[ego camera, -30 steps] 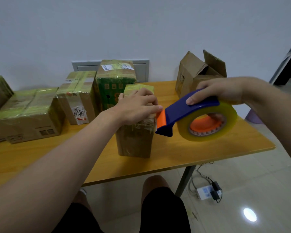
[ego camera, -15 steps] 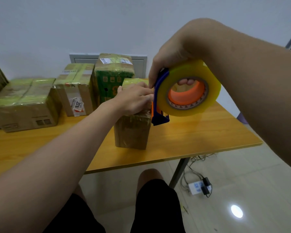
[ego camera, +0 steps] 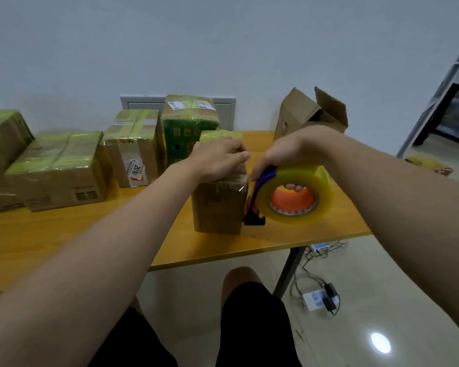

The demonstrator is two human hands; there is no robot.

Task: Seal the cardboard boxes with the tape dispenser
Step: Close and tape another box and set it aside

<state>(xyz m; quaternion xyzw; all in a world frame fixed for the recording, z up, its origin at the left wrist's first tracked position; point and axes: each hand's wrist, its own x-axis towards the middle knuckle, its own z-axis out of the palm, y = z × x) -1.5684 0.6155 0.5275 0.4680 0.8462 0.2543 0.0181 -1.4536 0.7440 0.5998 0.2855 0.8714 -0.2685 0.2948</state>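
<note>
On the wooden table [ego camera: 90, 234], a flat left hand [ego camera: 217, 160] steadies the tall brown cardboard box [ego camera: 217, 207], right hand [ego camera: 284, 152] gripping the blue tape dispenser [ego camera: 293, 194]; hard pulling could topple it.

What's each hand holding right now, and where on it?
The right hand grips the tape dispenser through its core; the left hand presses atop the box.

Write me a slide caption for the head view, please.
Left hand rests on a box on the table; right hand holds the tape dispenser against its side.
</note>
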